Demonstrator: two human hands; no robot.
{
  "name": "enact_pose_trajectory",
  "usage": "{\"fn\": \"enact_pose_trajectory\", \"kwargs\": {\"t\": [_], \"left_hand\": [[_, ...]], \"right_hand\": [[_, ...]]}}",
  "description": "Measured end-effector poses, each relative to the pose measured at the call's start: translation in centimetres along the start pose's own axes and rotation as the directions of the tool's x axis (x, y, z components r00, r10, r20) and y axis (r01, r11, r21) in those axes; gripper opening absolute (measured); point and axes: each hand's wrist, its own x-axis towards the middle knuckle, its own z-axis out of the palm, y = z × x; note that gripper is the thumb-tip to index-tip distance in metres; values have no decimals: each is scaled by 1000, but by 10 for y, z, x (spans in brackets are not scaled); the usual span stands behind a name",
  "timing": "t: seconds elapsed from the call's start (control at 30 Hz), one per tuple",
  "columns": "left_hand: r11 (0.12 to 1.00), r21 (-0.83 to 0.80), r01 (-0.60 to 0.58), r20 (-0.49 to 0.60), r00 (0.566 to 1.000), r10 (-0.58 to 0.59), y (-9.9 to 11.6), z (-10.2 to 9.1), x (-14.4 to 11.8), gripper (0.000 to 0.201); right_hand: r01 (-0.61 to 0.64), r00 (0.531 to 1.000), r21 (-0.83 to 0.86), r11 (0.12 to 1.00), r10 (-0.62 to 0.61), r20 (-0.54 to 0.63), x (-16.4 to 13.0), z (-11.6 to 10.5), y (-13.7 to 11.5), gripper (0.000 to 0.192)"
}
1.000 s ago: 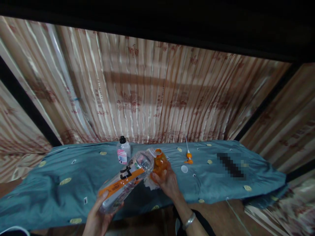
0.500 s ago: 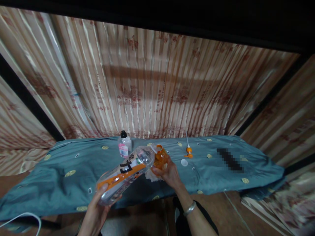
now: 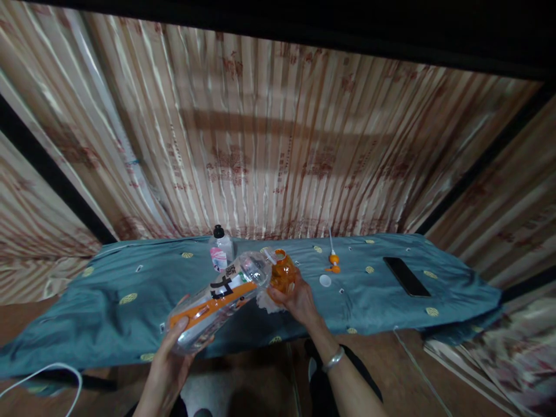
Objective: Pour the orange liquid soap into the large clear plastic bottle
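My left hand (image 3: pixel 176 350) is wrapped around the lower end of a large clear plastic bottle (image 3: pixel 219 304) with an orange and white label. The bottle lies tilted, its neck pointing right and up. In my right hand (image 3: pixel 297 298) is a small orange see-through bottle (image 3: pixel 283 272), uncapped, its mouth close beside the clear bottle's neck. Whether the two mouths touch, I cannot tell. White crumpled tissue (image 3: pixel 270 303) shows below the orange bottle. An orange pump head (image 3: pixel 333 263) with a thin tube and a white round disc (image 3: pixel 325 281) lie to the right.
A blue-green patterned cloth (image 3: pixel 356 310) covers the long surface. A clear bottle with a black cap and pink label (image 3: pixel 221 250) stands behind my left hand. On the right lies a black phone (image 3: pixel 406 276). Pleated curtains (image 3: pixel 260 145) hang behind; a white cable (image 3: pixel 65 366) loops at lower left.
Both hands keep hold of their bottles, in nearly the same place. The large bottle is tilted slightly less steeply. The view has shifted slightly.
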Motion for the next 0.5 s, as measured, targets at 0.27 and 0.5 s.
{"fn": "enact_pose_trajectory", "kwargs": {"t": [0.27,0.5], "left_hand": [[1000,-29,-1,2,1000,1,1,-1,-2,71],[999,27,-28,-2,1000,28,-1,-5,-1,84]], "right_hand": [[-3,1000,-7,1000,2,-19,-1,-1,-2,65],[-35,999,-54,998,34,-18,-1,-1,-4,65]]}}
